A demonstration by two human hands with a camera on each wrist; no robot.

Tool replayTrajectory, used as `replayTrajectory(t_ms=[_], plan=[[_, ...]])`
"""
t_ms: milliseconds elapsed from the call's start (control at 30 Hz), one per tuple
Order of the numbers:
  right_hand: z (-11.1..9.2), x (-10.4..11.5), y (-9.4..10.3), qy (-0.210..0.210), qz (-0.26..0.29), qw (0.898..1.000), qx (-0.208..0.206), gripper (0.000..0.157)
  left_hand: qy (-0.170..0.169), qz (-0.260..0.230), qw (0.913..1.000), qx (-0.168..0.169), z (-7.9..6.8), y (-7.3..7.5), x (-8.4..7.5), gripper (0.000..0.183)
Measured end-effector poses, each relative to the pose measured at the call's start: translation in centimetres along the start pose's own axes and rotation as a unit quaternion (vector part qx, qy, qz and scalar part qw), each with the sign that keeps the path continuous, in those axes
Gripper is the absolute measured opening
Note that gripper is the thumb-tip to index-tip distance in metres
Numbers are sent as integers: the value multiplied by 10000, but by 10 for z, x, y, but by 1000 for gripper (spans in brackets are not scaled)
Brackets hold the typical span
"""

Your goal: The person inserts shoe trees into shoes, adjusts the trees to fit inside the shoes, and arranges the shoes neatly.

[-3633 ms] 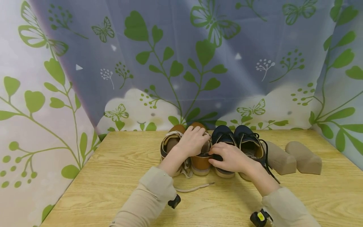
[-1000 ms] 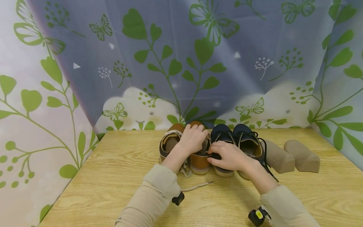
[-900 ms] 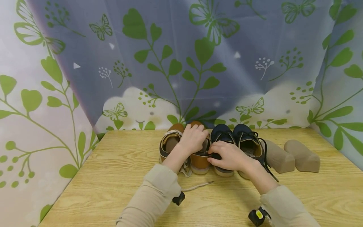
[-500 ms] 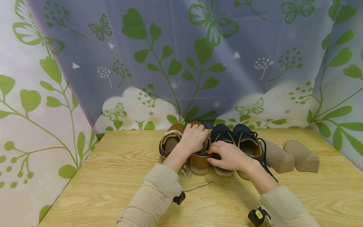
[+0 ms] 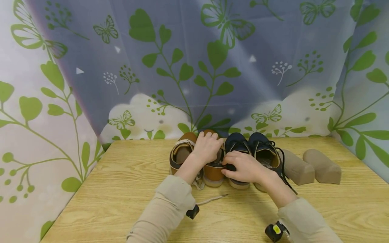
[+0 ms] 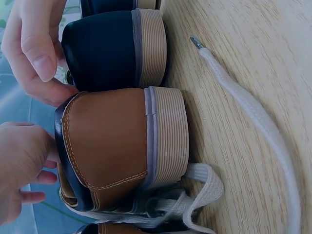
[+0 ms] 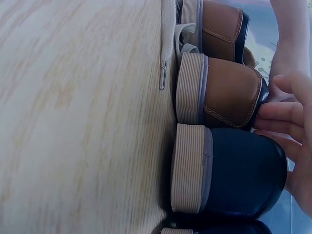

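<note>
My left hand (image 5: 207, 148) lies across the top of the right-hand brown shoe (image 5: 212, 174), its bent fingers holding the upper near the tongue; their tips are hidden in the head view. With loosely bent fingers, my right hand (image 5: 243, 165) reaches over the heel of a dark navy shoe (image 5: 237, 139). Its fingertips touch the black heel collar of that same brown shoe (image 6: 107, 139), as both wrist views show. The other brown shoe (image 5: 187, 137) stands to its left with a white lace over its collar, partly behind my left forearm.
A second navy shoe (image 5: 259, 137) with a dangling black lace stands at the right of the row. Beyond it lie two taupe moulded shoe inserts (image 5: 299, 168). A loose white lace end (image 5: 212, 199) trails on the wooden table (image 5: 127, 175). Patterned fabric (image 5: 194, 67) hangs behind.
Both hands keep almost the same place on the brown shoe. My left forearm has shifted slightly to the right, covering more of the loose lace; the view has drifted a little.
</note>
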State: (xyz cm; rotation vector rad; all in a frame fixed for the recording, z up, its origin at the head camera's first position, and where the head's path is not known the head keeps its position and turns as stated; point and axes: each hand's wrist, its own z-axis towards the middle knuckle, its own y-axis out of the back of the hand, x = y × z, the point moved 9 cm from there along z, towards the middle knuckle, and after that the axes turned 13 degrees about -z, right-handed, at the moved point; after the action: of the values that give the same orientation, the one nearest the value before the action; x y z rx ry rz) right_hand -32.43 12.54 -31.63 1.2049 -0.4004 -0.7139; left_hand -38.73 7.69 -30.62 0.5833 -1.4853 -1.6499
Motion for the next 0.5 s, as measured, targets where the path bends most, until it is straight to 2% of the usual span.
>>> replayTrajectory(t_ms=[500], plan=[[0,1,-1,60,-149,9999,10,20,17,111,9998,-148,1,1,0,44]])
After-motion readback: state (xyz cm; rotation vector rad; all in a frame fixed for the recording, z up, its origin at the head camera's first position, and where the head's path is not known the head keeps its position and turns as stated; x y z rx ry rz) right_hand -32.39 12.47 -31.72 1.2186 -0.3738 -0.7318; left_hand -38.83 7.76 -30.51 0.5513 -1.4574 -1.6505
